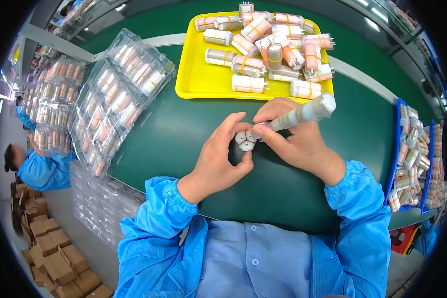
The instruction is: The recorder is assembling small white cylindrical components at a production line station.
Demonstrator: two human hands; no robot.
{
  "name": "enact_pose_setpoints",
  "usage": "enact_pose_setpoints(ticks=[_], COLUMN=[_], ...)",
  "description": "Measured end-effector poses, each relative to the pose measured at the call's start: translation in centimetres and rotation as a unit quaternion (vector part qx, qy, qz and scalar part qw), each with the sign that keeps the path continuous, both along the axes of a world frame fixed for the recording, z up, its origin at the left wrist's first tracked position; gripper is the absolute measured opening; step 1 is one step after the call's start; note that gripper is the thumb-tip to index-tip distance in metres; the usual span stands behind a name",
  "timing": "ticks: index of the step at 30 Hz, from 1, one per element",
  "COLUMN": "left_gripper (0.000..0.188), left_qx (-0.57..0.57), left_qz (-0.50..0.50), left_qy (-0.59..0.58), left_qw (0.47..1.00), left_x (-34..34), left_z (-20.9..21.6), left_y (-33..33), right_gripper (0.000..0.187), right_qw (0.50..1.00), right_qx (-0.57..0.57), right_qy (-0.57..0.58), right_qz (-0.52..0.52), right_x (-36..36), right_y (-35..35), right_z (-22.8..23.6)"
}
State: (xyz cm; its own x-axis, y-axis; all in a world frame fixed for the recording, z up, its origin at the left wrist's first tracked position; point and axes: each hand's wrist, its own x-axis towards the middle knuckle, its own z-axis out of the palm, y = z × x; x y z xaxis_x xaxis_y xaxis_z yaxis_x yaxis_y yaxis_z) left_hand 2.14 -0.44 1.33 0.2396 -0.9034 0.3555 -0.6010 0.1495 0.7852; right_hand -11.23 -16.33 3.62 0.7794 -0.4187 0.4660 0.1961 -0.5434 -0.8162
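- The left hand [211, 161] held a white-ended bundle [245, 142] between curled thumb and fingers, its end facing the camera.
- The right hand [308, 149] pinched a pale rod [303, 113], slanting up rightward; whether its lower end touched the bundle, I couldn't tell.

My bare left hand [216, 151] curves its thumb [245, 162] and fingers [233, 120] into a loose C; my bare right hand [300, 144] pinches, both wrists [187, 188] angled inward
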Motion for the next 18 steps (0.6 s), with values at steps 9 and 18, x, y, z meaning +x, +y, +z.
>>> enact_pose_setpoints(ticks=[9,18], left_gripper=[0.08,0.075], left_qx=[0.085,-0.028], left_qz=[0.111,0.017], left_qy=[-0.111,0.053], left_qw=[0.984,0.998], left_x=[0.0,0.0], left_z=[0.1,-0.8], left_y=[-0.1,-0.5], right_gripper=[0.016,0.015], right_qw=[0.998,0.995], right_qx=[0.018,0.09], right_qy=[0.063,0.041], right_qz=[0.007,0.003], right_x=[0.2,-0.1], right_y=[0.1,-0.4], right_z=[0.1,0.6])
